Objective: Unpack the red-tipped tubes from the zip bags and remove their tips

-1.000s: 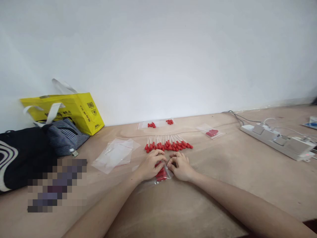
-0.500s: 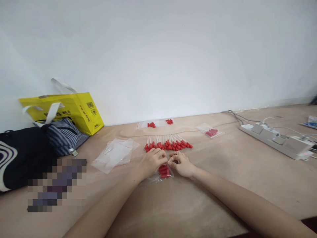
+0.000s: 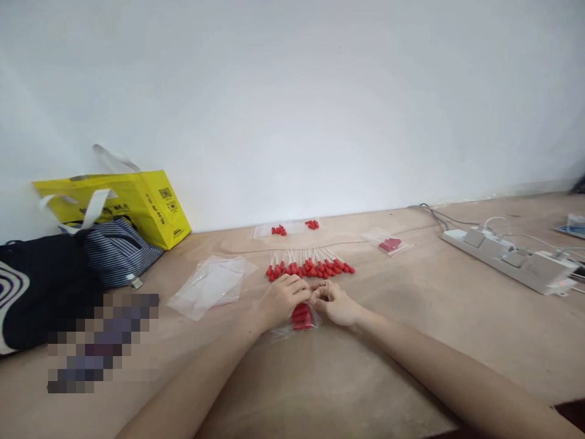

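Note:
A clear plastic bag (image 3: pixel 302 320) with several red-headed sticks in it lies on the table under my hands. My left hand (image 3: pixel 287 299) is closed over the bag's upper edge from the left. Facing it, my right hand (image 3: pixel 336 302) pinches the same edge, its fingertips almost meeting the left ones. My fingers hide the edge itself. Just beyond them spreads a row of loose red-tipped white sticks (image 3: pixel 315 266), red ends toward me.
A pile of flat clear bags (image 3: pixel 212 283) lies to the left. Filled bags sit at the back (image 3: pixel 287 230) and at the right (image 3: pixel 390 244). A power strip (image 3: pixel 512 259) with plugs is far right. A yellow bag (image 3: pixel 169 210) and a black bag (image 3: pixel 50 286) stand left.
Both hands stay at the bag's edge with only a slight shift of the fingers. The table's other things lie as before.

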Motion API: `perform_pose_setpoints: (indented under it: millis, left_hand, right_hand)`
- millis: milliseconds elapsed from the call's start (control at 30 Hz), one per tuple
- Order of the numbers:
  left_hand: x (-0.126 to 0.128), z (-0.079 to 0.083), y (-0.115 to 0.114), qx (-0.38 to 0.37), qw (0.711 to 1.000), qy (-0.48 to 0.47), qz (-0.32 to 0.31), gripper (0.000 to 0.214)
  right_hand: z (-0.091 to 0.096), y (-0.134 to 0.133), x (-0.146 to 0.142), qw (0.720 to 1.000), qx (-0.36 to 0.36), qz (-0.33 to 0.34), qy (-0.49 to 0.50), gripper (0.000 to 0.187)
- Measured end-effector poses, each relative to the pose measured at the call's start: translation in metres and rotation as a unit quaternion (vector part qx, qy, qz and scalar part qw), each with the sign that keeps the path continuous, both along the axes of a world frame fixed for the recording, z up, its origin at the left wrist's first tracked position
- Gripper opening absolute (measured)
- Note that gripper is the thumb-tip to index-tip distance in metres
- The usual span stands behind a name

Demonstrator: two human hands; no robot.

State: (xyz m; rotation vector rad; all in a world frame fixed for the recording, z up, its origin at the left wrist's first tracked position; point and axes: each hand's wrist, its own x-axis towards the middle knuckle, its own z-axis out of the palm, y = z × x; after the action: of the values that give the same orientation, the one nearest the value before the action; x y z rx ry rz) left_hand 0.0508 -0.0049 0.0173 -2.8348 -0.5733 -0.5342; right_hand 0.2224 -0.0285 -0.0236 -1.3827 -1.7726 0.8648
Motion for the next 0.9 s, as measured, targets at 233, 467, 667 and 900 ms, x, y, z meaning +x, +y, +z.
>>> perform_pose_setpoints:
  millis: [233,467,667,900]
  left_hand:
    - [-0.010,-0.002,-0.001,-0.068,0.997,-0.014,0.030,0.020]
    - [-0.010,-0.001,-0.002,-0.101,0.992,-0.066,0.028,0.019]
    - [-0.011,0.002,-0.001,-0.113,0.990,-0.079,0.002,0.020]
    - [-0.013,0.000,0.005,-0.029,0.999,-0.015,-0.043,0.029]
  right_hand:
    - [0.012,-0.010,0.006,0.968,0.226,0.066,-0.085,0.013]
    - [0.012,-0.005,0.003,0.840,0.491,0.087,-0.215,0.013]
    - [0.010,0.002,0.002,0.786,0.581,0.071,-0.201,0.015]
    - [0.012,-0.001,0.001,0.769,0.583,0.107,-0.239,0.022]
